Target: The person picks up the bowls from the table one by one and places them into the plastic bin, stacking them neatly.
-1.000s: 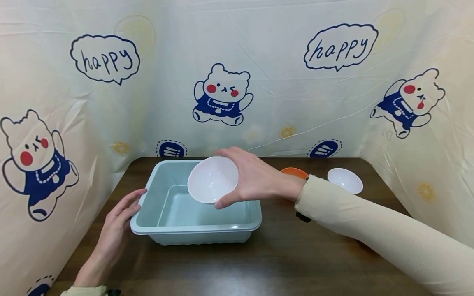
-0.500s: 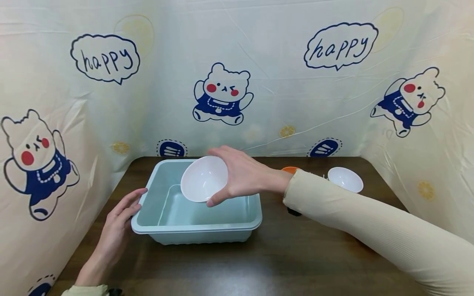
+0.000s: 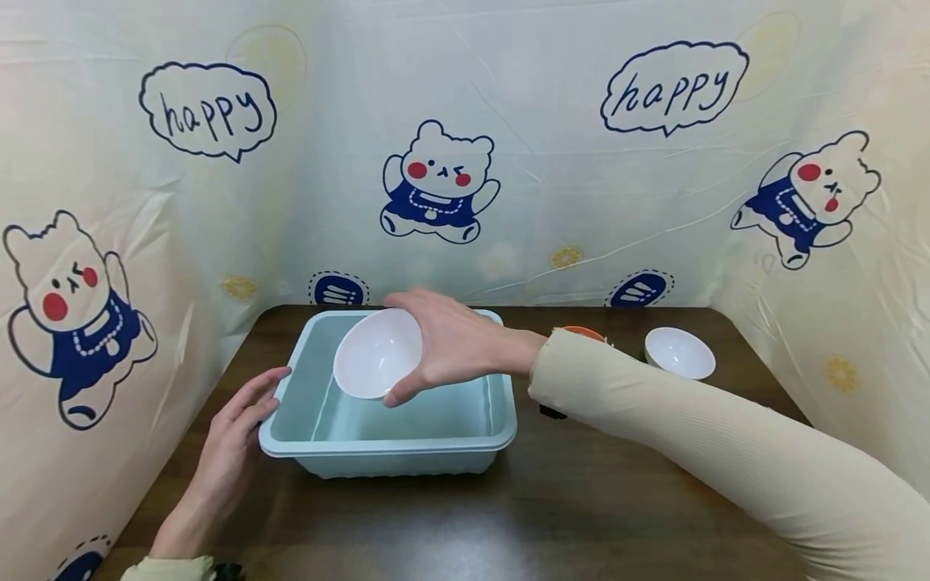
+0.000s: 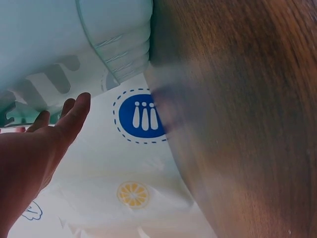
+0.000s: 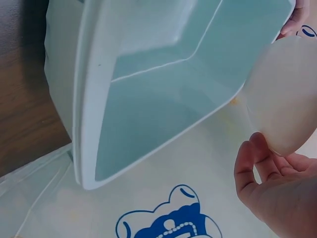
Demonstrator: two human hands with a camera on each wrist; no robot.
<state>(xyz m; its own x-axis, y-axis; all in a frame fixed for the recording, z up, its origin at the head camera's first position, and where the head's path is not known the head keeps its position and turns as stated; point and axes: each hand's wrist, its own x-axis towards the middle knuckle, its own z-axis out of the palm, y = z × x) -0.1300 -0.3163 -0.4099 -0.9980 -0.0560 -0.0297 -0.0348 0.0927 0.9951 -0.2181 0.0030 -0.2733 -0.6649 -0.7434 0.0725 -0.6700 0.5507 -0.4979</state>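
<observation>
My right hand [image 3: 458, 343] holds a white bowl [image 3: 378, 353] over the light blue plastic basin [image 3: 392, 446]. The bowl is tilted, its mouth facing me, and the thumb and fingers grip opposite sides of its rim. In the right wrist view the bowl [image 5: 290, 94] shows its outer side, apart from the basin [image 5: 91, 99]. At the basin's left rim, my left hand [image 3: 228, 452] rests its fingertips against the edge. From the left wrist view, the left hand [image 4: 39, 153] has fairly straight fingers beside the basin's outer wall.
Another white bowl [image 3: 680, 353] stands at the back right of the dark wooden table [image 3: 407, 532]. An orange thing [image 3: 584, 332] beside it is mostly hidden by the right sleeve [image 3: 654, 403]. A printed cloth [image 3: 538, 161] encloses the table's back and sides.
My right hand has carried the white bowl leftward above the basin. The left hand and basin have stayed in place.
</observation>
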